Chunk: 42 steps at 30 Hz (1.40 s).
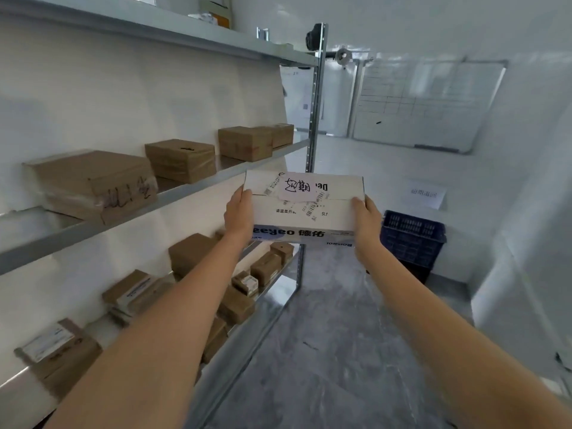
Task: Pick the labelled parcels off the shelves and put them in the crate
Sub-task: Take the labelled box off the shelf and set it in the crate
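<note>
I hold a white parcel (305,209) with a handwritten label and barcode stickers out in front of me, clear of the shelves. My left hand (239,213) grips its left side and my right hand (366,222) grips its right side. A dark blue crate (413,239) stands on the floor against the far wall, just right of and beyond the parcel. Brown cardboard parcels (181,161) sit on the middle shelf (198,188) to my left, and several more (235,305), some with white labels, lie on the lower shelf.
The metal shelving upright (314,125) stands just behind the parcel. A grey floor aisle (325,335) runs from me toward the crate. A whiteboard (427,103) leans on the back wall. A paper sign (425,195) hangs above the crate.
</note>
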Motion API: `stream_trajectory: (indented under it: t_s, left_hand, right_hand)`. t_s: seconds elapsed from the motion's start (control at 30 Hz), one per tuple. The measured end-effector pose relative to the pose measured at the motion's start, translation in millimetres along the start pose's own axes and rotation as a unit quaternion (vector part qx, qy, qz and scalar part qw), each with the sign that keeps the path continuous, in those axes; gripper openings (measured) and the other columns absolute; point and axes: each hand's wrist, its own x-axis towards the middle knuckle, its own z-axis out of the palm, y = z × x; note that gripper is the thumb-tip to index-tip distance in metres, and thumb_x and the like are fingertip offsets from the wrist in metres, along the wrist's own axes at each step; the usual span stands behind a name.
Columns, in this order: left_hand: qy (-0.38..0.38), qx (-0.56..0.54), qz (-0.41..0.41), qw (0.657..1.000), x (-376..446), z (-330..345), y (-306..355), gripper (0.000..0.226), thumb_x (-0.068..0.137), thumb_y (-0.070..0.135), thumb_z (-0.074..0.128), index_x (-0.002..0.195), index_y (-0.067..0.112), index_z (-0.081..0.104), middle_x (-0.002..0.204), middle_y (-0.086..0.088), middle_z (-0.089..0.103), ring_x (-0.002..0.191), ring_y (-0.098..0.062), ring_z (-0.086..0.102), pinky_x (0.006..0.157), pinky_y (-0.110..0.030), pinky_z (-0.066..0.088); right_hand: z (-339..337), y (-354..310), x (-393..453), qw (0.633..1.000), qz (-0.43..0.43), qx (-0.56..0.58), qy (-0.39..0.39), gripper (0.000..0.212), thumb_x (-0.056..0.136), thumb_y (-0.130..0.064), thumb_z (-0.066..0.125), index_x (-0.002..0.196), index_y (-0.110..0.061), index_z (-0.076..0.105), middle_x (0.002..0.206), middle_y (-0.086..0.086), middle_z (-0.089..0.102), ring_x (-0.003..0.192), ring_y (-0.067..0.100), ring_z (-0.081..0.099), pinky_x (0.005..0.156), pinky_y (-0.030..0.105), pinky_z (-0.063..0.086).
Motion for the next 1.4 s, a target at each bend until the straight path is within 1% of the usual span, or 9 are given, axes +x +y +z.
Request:
stream_trajectory:
  t_s: [0.1, 0.3, 0.4, 0.5, 0.7, 0.87, 1.07, 1.2, 1.4]
  left_hand:
    - [-0.039, -0.009, -0.003, 0.999, 12, 31, -6, 0.027, 0.097, 0.024, 0.034, 0.113, 0.025, 0.056, 0.098, 0.003, 0.059, 0.084, -0.01, 0.055, 0.068, -0.026, 0.043]
    - [-0.142, -0.006, -0.053, 0.989, 33, 94, -32, 0.029, 0.09, 0.035, 0.036, 0.107, 0.029, 0.058, 0.104, -0.007, 0.065, 0.097, -0.029, 0.062, 0.089, -0.046, 0.053]
    - [-0.176, 0.001, -0.054, 0.983, 40, 129, -38, 0.029, 0.093, 0.03, 0.035, 0.111, 0.024, 0.058, 0.109, -0.012, 0.064, 0.099, -0.031, 0.061, 0.085, -0.041, 0.051]
    - [-0.198, -0.001, -0.045, 0.979, 45, 166, -43, 0.027, 0.097, 0.02, 0.034, 0.114, 0.024, 0.055, 0.109, -0.006, 0.06, 0.099, -0.028, 0.058, 0.087, -0.038, 0.048]
    - [-0.226, 0.028, -0.055, 0.972, 60, 241, -59, 0.038, 0.097, 0.026, 0.034, 0.125, 0.012, 0.056, 0.112, -0.009, 0.06, 0.099, -0.026, 0.055, 0.076, -0.032, 0.045]
    - [-0.232, 0.029, -0.081, 0.969, 74, 288, -73, 0.041, 0.095, 0.029, 0.038, 0.129, 0.016, 0.055, 0.119, -0.008, 0.062, 0.104, -0.026, 0.057, 0.08, -0.033, 0.046]
    - [-0.243, 0.069, -0.079, 0.964, 111, 334, -88, 0.044, 0.094, 0.026, 0.036, 0.133, 0.017, 0.052, 0.123, -0.006, 0.061, 0.11, -0.027, 0.056, 0.095, -0.041, 0.048]
    - [-0.264, 0.042, -0.082, 0.96, 144, 368, -102, 0.035, 0.092, 0.017, 0.032, 0.115, 0.016, 0.059, 0.108, -0.01, 0.063, 0.091, -0.024, 0.055, 0.075, -0.031, 0.043]
    - [-0.29, 0.042, -0.096, 0.951, 187, 421, -115, 0.024, 0.092, 0.024, 0.034, 0.092, 0.02, 0.057, 0.084, -0.003, 0.058, 0.083, -0.024, 0.052, 0.066, -0.03, 0.037]
  right_hand:
    - [-16, 13, 19, 0.999, 0.009, 0.004, 0.032, 0.034, 0.094, -0.03, 0.042, 0.122, -0.026, 0.06, 0.101, -0.006, 0.063, 0.096, 0.019, 0.058, 0.08, 0.036, 0.049]
    - [-51, 41, 45, 0.994, 0.045, -0.021, 0.101, 0.041, 0.092, -0.035, 0.043, 0.128, -0.021, 0.058, 0.115, 0.0, 0.063, 0.102, 0.021, 0.059, 0.086, 0.041, 0.049]
    - [-74, 61, 63, 0.987, 0.075, -0.036, 0.137, 0.059, 0.08, -0.047, 0.044, 0.132, -0.021, 0.055, 0.122, 0.001, 0.063, 0.109, 0.023, 0.059, 0.091, 0.041, 0.05]
    - [-95, 72, 78, 0.982, 0.083, -0.049, 0.164, 0.041, 0.091, -0.036, 0.044, 0.124, -0.019, 0.06, 0.11, 0.001, 0.065, 0.097, 0.021, 0.06, 0.078, 0.035, 0.048]
    - [-135, 87, 120, 0.971, 0.091, -0.078, 0.205, 0.023, 0.091, -0.031, 0.044, 0.101, -0.022, 0.062, 0.098, 0.001, 0.065, 0.096, 0.026, 0.059, 0.088, 0.042, 0.049]
    - [-154, 99, 160, 0.972, 0.09, -0.078, 0.203, 0.023, 0.095, -0.027, 0.044, 0.107, -0.021, 0.062, 0.103, 0.003, 0.064, 0.096, 0.025, 0.057, 0.083, 0.036, 0.047]
    - [-157, 119, 208, 0.97, 0.105, -0.069, 0.208, 0.017, 0.096, -0.024, 0.043, 0.098, -0.019, 0.058, 0.088, -0.002, 0.06, 0.091, 0.023, 0.055, 0.077, 0.034, 0.043]
    - [-151, 127, 244, 0.964, 0.117, -0.087, 0.222, 0.019, 0.097, -0.026, 0.041, 0.105, -0.02, 0.058, 0.101, 0.002, 0.06, 0.092, 0.023, 0.052, 0.073, 0.029, 0.037]
    - [-155, 142, 301, 0.955, 0.139, -0.094, 0.246, 0.03, 0.098, -0.027, 0.042, 0.117, -0.011, 0.059, 0.107, 0.007, 0.059, 0.093, 0.024, 0.05, 0.067, 0.029, 0.037]
